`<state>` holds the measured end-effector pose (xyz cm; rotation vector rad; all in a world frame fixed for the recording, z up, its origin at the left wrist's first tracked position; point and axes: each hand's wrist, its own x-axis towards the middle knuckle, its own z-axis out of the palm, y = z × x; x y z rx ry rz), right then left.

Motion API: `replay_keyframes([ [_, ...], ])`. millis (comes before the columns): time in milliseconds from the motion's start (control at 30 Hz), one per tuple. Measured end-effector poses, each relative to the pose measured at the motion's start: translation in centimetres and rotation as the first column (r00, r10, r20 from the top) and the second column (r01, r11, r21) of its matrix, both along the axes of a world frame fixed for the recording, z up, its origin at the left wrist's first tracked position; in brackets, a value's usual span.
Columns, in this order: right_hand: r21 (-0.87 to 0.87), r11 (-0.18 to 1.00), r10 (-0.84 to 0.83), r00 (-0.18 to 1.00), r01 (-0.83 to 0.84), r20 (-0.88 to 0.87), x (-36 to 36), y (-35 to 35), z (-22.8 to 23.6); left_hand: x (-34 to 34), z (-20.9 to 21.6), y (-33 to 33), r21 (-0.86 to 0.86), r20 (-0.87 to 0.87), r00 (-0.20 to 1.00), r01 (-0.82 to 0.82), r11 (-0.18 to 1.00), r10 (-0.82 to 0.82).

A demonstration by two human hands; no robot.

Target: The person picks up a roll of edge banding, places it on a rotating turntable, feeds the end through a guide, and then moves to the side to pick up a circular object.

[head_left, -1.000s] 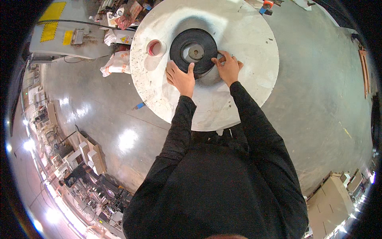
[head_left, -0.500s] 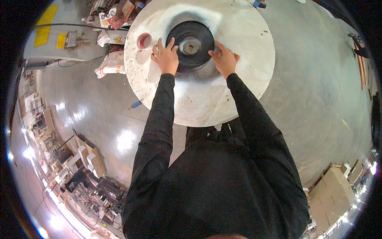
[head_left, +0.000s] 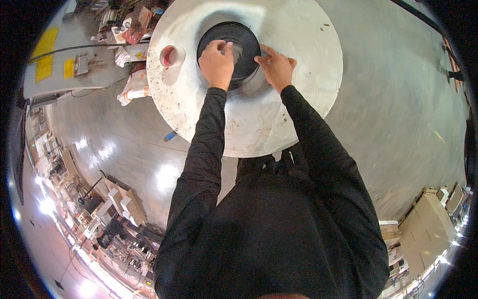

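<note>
A black ring-shaped disc [head_left: 249, 35] with a raised rim lies on a white round tabletop [head_left: 249, 132]. My left hand [head_left: 217, 66] is over the left part of the disc, its fingers curled together near the hollow middle. Whatever they pinch, if anything, is too small to make out, and the hand hides part of the disc. At the disc's right rim is my right hand [head_left: 278, 70], with thumb and forefinger apart at the edge. A roll of tape [head_left: 172, 56], white outside and reddish inside, sits on the tabletop to the left.
Left of the tabletop lie a white bag [head_left: 135, 88] with orange marks and a cluttered heap of parts. A black cable [head_left: 79, 47] crosses a grey surface with yellow patches. Cardboard boxes [head_left: 428, 231] stand at the lower right. A blue-ended piece [head_left: 170, 136] sticks out below the tabletop's left edge.
My left hand has moved from the disc's left rim inward over the disc, and its fingers have curled together. My right hand stays by the right rim. The whole view has shifted slightly.
</note>
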<state>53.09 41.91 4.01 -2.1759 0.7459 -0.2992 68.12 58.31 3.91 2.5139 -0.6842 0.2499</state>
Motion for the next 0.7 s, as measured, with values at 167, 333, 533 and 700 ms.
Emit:
replay_keyframes([
  [167,-0.039,0.997,-0.063,0.996,0.06,-0.069,0.3,-2.6,-0.6,-4.5,5.4,-7.2,0.224,-0.073,0.991,-0.091,0.97,0.11],
  [333,-0.019,0.994,-0.106,0.992,0.105,-0.068,1.5,-3.3,-1.4,-5.3,2.6,-8.8,0.078,-0.084,0.988,-0.122,0.99,0.128],
  [533,-0.072,0.99,-0.124,0.992,0.121,-0.035,1.4,-4.0,-3.3,-8.5,2.1,-6.0,0.025,-0.197,0.98,0.032,0.999,-0.027],
  [700,-0.167,0.984,0.043,0.994,-0.06,-0.102,3.5,-5.5,-1.2,-8.0,2.5,1.2,0.168,-0.143,0.979,0.167,0.972,-0.144],
])
